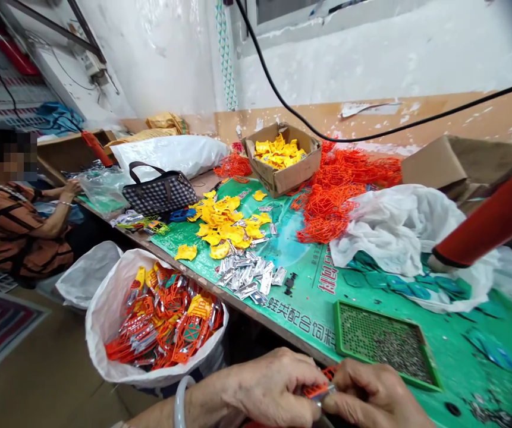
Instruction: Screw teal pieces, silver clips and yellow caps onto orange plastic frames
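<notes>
At the bottom of the head view, my left hand [278,383] and my right hand [371,392] are closed together over the table's front edge. Between their fingertips is an orange plastic frame piece [316,390] with a silvery part against it; the fingers cover most of it. A green tray [342,333] of small metal screws lies just beyond my right hand. Farther back on the green table covering [300,297] are a pile of silvery parts [247,273], a heap of yellow plastic pieces [224,220] and a tangle of orange frames [327,202].
A white sack [97,333] of orange and yellow assembled pieces stands left, below the table edge. A red cylindrical tool [487,214] juts in from the right. A cardboard box [278,178], checked handbag [160,193] and white bag [393,226] occupy the table. A person [15,220] sits left.
</notes>
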Available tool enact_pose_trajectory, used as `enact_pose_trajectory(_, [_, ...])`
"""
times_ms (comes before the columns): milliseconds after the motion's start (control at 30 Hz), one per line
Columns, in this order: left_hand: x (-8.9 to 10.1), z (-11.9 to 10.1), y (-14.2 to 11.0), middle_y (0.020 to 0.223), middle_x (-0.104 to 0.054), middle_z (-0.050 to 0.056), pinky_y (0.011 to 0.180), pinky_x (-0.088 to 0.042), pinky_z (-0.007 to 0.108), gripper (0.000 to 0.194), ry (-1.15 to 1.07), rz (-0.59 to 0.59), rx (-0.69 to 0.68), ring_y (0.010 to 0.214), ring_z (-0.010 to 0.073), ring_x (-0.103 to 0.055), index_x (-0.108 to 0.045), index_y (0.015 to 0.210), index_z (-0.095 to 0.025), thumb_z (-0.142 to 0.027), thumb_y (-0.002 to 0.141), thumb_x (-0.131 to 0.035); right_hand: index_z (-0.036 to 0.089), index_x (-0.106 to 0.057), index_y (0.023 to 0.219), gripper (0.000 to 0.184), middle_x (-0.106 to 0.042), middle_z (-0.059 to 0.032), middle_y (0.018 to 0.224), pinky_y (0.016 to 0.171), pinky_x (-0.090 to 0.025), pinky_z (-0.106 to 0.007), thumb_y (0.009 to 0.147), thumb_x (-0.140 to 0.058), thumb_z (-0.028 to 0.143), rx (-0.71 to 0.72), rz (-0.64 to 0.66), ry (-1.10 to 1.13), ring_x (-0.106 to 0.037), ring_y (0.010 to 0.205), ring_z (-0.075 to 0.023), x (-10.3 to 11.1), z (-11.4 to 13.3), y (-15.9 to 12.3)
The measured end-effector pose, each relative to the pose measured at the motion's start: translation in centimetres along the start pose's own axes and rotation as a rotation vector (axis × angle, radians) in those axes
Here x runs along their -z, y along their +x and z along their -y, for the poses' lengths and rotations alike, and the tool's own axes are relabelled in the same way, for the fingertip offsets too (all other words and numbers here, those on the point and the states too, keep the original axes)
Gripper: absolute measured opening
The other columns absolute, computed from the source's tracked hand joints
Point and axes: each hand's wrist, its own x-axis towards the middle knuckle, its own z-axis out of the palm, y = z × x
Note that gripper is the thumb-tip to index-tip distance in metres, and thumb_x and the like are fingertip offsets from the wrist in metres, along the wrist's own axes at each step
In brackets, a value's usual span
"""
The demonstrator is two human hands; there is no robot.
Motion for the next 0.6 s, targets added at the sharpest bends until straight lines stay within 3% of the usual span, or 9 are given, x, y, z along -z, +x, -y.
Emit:
enact_pose_trajectory(167, [-0.4,0.3,0.4,0.066,-0.044,-0.004,0.057,-0.028,0.023,0.006,-0.376,-0.133,0.170,0.062,0.0099,-0.039,-0.060,0.064,-0.015,-0.018,0.067,-0.055,0.016,-0.066,0.066,0.024,-0.052,0.0050,0.050,0.045,-0.033,-0.019,0.079,-0.068,0.037,-0.048,-0.141,0.129,-0.045,0.047,-0.0084,-0.3,1.2,1.0])
enact_pose_trajectory(267, [-0.5,0.6,0.8,0.064,-0.050,-0.003,0.056,-0.028,0.022,0.021,-0.674,-0.221,0.315,0.057,0.0086,-0.037,-0.072,0.083,-0.013,-0.024,0.068,-0.062,0.017,-0.069,0.084,0.022,-0.054,0.0047,0.055,0.045,-0.036,-0.020,0.080,-0.068,0.038,-0.041,-0.239,0.275,-0.046,0.048,-0.0089,0.6,1.4,1.1])
enact_pose_trajectory(333, [-0.6,0.6,1.0,0.065,-0.056,-0.002,0.056,-0.028,0.022,0.027,-0.793,-0.268,0.369,0.057,0.0085,-0.039,-0.075,0.088,-0.013,-0.026,0.065,-0.068,0.017,-0.069,0.096,0.028,-0.059,0.0024,0.062,0.047,-0.042,-0.022,0.079,-0.068,0.039,-0.022,-0.492,0.292,-0.052,0.052,-0.0107,2.1,1.3,0.7])
enact_pose_trajectory(433, [-0.5,0.4,1.2,0.067,-0.060,0.000,0.056,-0.029,0.020,0.027,-0.876,-0.297,0.387,0.058,0.0083,-0.042,-0.076,0.085,-0.013,-0.026,0.062,-0.074,0.018,-0.070,0.100,0.031,-0.064,-0.0007,0.072,0.057,-0.048,-0.027,0.077,-0.072,0.039,-0.013,-1.151,0.106,-0.058,0.060,-0.0135,6.0,0.8,-0.4])
enact_pose_trajectory(500, [-0.5,0.4,1.3,0.063,-0.058,-0.002,0.053,-0.026,0.019,0.022,-0.879,-0.299,0.374,0.055,0.0067,-0.038,-0.076,0.082,-0.012,-0.026,0.064,-0.074,0.019,-0.069,0.106,0.037,-0.064,-0.0019,0.078,0.065,-0.050,-0.032,0.075,-0.075,0.038,0.043,-1.497,-0.022,-0.059,0.064,-0.0150,9.3,0.6,-0.9])
enact_pose_trajectory(533, [-0.6,0.4,1.3,0.062,-0.056,-0.002,0.052,-0.025,0.019,0.020,-0.867,-0.299,0.362,0.053,0.0061,-0.036,-0.076,0.081,-0.012,-0.026,0.066,-0.073,0.019,-0.068,0.110,0.041,-0.065,-0.0039,0.086,0.069,-0.050,-0.034,0.074,-0.076,0.037,0.080,-1.586,-0.075,-0.061,0.070,-0.0166,11.0,0.4,-1.0])
enact_pose_trajectory(600, [-0.6,0.4,1.2,0.061,-0.055,-0.003,0.053,-0.025,0.019,0.019,-0.820,-0.303,0.340,0.054,0.0062,-0.036,-0.075,0.081,-0.012,-0.027,0.068,-0.072,0.019,-0.061,0.122,0.055,-0.061,-0.0097,0.109,0.074,-0.051,-0.035,0.073,-0.077,0.037,0.163,-1.589,-0.151,-0.063,0.091,-0.0219,14.2,0.2,-0.6])
